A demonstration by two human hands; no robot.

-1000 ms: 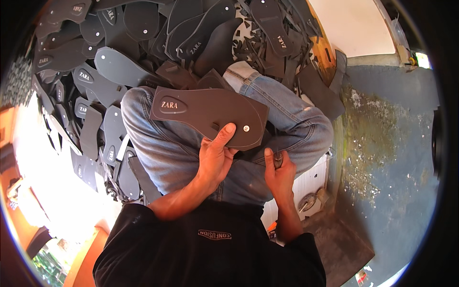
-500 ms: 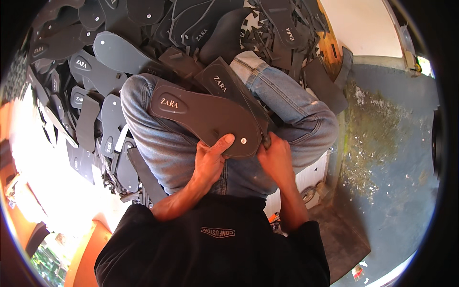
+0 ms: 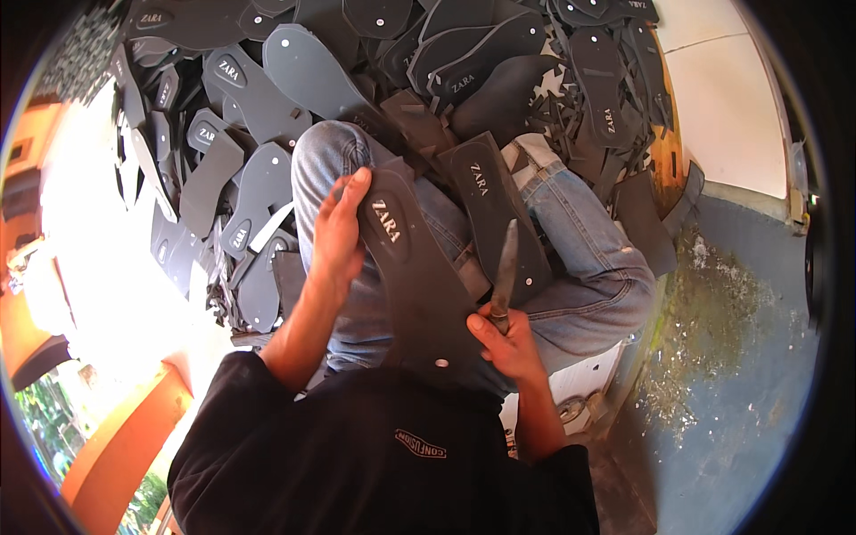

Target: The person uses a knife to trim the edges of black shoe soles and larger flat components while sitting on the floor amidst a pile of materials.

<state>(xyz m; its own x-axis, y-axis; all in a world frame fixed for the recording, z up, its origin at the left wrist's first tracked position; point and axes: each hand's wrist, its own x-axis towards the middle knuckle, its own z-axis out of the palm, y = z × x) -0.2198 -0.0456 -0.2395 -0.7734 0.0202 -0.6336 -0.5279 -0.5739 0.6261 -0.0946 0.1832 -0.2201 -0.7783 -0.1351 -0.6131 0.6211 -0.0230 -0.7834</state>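
Note:
My left hand grips a dark foam sandal sole by its heel end, thumb on top near the oval stamped panel. The sole slants over my lap, its wide toe end with a small white dot close to my shirt. In my right hand is a knife, its worn blade pointing up and away, beside the sole's right edge and apart from it. A second dark sole piece lies between my crossed legs, beyond the knife tip.
Many dark soles are heaped on the floor ahead and to the left. Narrow foam offcuts lie in a pile past my right foot. At the right stretches a blue-grey floor with a mossy patch and white flecks.
The sole has swung round so its toe end is nearer me. My left hand has moved from the toe end to the heel end. The knife blade now shows upright in my right hand.

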